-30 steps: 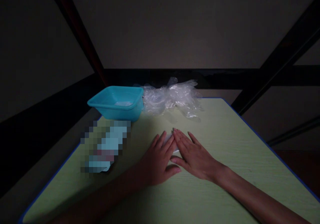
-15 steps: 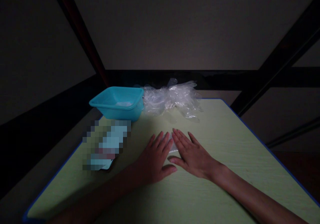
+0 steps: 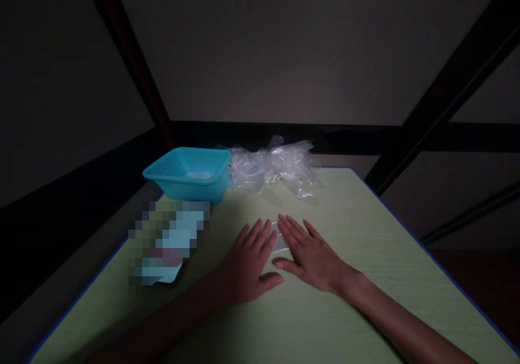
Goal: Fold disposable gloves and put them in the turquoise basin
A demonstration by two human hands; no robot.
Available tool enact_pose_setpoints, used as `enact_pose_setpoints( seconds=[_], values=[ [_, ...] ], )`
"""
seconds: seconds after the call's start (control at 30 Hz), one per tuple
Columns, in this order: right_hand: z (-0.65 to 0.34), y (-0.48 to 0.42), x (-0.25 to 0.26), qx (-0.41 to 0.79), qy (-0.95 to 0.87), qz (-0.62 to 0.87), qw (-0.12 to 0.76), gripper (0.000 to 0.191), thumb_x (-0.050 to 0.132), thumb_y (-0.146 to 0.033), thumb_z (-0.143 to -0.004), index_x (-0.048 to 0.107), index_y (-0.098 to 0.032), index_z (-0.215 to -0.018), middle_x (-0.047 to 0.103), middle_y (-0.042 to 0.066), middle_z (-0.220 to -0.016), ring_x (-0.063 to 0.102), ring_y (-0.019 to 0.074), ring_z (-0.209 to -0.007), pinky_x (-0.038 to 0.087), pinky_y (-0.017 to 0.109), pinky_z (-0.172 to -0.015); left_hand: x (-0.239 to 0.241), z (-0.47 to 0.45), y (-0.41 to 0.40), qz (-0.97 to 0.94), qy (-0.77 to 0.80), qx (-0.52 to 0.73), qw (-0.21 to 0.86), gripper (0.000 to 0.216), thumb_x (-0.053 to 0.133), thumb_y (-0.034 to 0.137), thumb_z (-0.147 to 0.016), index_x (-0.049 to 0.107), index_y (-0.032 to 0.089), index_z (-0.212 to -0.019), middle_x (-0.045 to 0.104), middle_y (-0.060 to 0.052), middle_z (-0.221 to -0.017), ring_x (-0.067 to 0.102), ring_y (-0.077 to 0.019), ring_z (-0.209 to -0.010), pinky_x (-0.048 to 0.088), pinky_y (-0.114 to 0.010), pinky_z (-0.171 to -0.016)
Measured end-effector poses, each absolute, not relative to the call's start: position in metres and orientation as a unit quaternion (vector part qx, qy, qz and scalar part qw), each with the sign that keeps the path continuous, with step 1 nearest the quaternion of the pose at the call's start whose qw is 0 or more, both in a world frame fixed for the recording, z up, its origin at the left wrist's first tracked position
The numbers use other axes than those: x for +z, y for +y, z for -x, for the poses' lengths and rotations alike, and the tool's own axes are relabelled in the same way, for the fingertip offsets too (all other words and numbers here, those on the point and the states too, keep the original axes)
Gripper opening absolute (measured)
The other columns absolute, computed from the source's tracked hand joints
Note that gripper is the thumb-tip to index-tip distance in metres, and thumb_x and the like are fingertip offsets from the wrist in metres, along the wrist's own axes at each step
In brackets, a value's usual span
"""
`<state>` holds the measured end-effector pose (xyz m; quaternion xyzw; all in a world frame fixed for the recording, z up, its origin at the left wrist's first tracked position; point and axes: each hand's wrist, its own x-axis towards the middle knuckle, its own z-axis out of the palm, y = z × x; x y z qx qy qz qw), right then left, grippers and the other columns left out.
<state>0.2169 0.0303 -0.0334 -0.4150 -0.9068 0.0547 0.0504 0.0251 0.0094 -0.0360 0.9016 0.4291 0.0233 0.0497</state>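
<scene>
Both hands lie flat on the table, fingertips angled toward each other. Between and under them is a small, flat piece of clear plastic (image 3: 279,242), mostly covered by the fingers. My left hand (image 3: 252,264) is open, its fingers slightly spread over the plastic's left side and its thumb pointing right. My right hand (image 3: 311,253) is open as well, pressing on the right side with its thumb stretched out to the left. Beyond the hands is a loose heap of clear disposable plastic gloves (image 3: 280,166).
A turquoise plastic basin (image 3: 189,190) stands at the back left, beside the gloves, with something whitish inside. In front of it lies a light-blue package (image 3: 179,239), blurred by pixels. The pale table (image 3: 357,228) has a blue edge, with a wall behind.
The camera view has shifted slightly, so the whole scene sits a little lower. Both hands stay flat on the plastic, with hardly any movement.
</scene>
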Motion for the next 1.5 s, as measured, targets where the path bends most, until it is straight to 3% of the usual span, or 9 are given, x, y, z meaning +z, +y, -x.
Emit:
enact_pose_setpoints(
  seconds=[0.17,0.4,0.67,0.8,0.9,1.0,1.07,1.2,1.5],
  values=[
    [-0.226,0.034,-0.030,0.025,-0.919,0.384,0.091,0.074,0.044,-0.058,-0.084,0.042,-0.003,-0.134,0.038,0.023,-0.140,0.036,0.0315,-0.130,0.035,0.051,-0.102,-0.036,-0.025,0.009,-0.901,0.430,0.028,0.056,0.076,0.048,0.053,-0.083,0.027,0.009,-0.141,0.017,-0.019,-0.150,0.012,-0.0353,-0.138,0.018,-0.055,-0.109],
    [-0.228,0.038,-0.020,-0.107,-0.950,0.234,0.176,0.017,0.051,-0.018,-0.088,0.065,-0.012,-0.094,0.069,0.009,-0.095,0.062,0.0215,-0.092,0.050,0.035,-0.083,-0.038,-0.025,0.010,-0.901,0.428,0.041,0.052,0.075,0.050,0.052,-0.082,0.032,0.007,-0.139,0.021,-0.020,-0.149,0.015,-0.0353,-0.138,0.018,-0.053,-0.109],
    [-0.221,0.041,-0.026,-0.132,-0.936,0.250,0.209,0.018,0.048,-0.009,-0.086,0.063,-0.012,-0.077,0.067,0.011,-0.083,0.061,0.0222,-0.077,0.051,0.035,-0.071,-0.040,-0.025,0.009,-0.897,0.433,0.064,0.062,0.082,0.053,0.049,-0.079,0.023,0.005,-0.141,0.023,-0.020,-0.148,0.016,-0.0339,-0.138,0.018,-0.051,-0.109],
    [-0.220,0.042,-0.029,-0.013,-0.920,0.283,0.271,0.015,0.046,-0.010,-0.085,0.060,-0.013,-0.081,0.068,0.011,-0.087,0.061,0.0234,-0.087,0.049,0.039,-0.080,-0.041,-0.025,0.011,-0.883,0.446,0.105,0.098,0.082,0.059,0.040,-0.076,0.023,0.006,-0.141,0.027,-0.020,-0.147,0.021,-0.0323,-0.137,0.020,-0.052,-0.109],
    [-0.219,0.038,-0.027,0.142,-0.873,0.316,0.343,0.012,0.046,-0.015,-0.085,0.057,-0.017,-0.085,0.067,0.007,-0.086,0.061,0.0198,-0.086,0.049,0.036,-0.078,-0.041,-0.025,0.014,-0.852,0.463,0.205,0.131,0.063,0.058,0.026,-0.075,0.040,0.011,-0.133,0.036,-0.017,-0.143,0.030,-0.0297,-0.134,0.018,-0.054,-0.109],
    [-0.215,0.031,-0.021,0.271,-0.796,0.363,0.402,0.008,0.048,-0.020,-0.084,0.055,-0.018,-0.081,0.063,0.003,-0.076,0.059,0.0159,-0.073,0.047,0.029,-0.067,-0.038,-0.026,0.018,-0.777,0.502,0.320,0.206,0.031,0.056,0.022,-0.073,0.063,0.016,-0.103,0.058,-0.013,-0.126,0.049,-0.0286,-0.120,0.029,-0.049,-0.105],
    [-0.211,0.028,-0.017,0.349,-0.733,0.389,0.436,0.012,0.050,-0.026,-0.084,0.053,-0.018,-0.075,0.057,0.000,-0.067,0.054,0.0132,-0.063,0.043,0.024,-0.057,-0.034,-0.028,0.020,-0.708,0.537,0.346,0.301,0.019,0.056,0.027,-0.071,0.067,0.015,-0.082,0.070,-0.011,-0.099,0.063,-0.0269,-0.095,0.045,-0.041,-0.087],
    [-0.205,0.029,-0.015,0.483,-0.618,0.409,0.466,0.027,0.060,-0.042,-0.076,0.050,-0.018,-0.070,0.046,-0.005,-0.057,0.040,0.0086,-0.050,0.031,0.021,-0.046,-0.028,-0.032,0.019,-0.593,0.531,0.349,0.495,0.021,0.057,0.034,-0.065,0.062,0.013,-0.064,0.062,-0.001,-0.055,0.055,-0.0157,-0.053,0.041,-0.025,-0.052],
    [-0.206,0.030,-0.017,0.611,-0.550,0.405,0.400,0.040,0.069,-0.052,-0.066,0.055,-0.015,-0.066,0.049,-0.005,-0.051,0.038,0.0061,-0.046,0.026,0.021,-0.045,-0.025,-0.030,0.016,-0.448,0.472,0.407,0.641,0.026,0.069,0.034,-0.055,0.063,0.013,-0.069,0.062,-0.001,-0.060,0.052,-0.0120,-0.054,0.038,-0.022,-0.053]
  ],
)
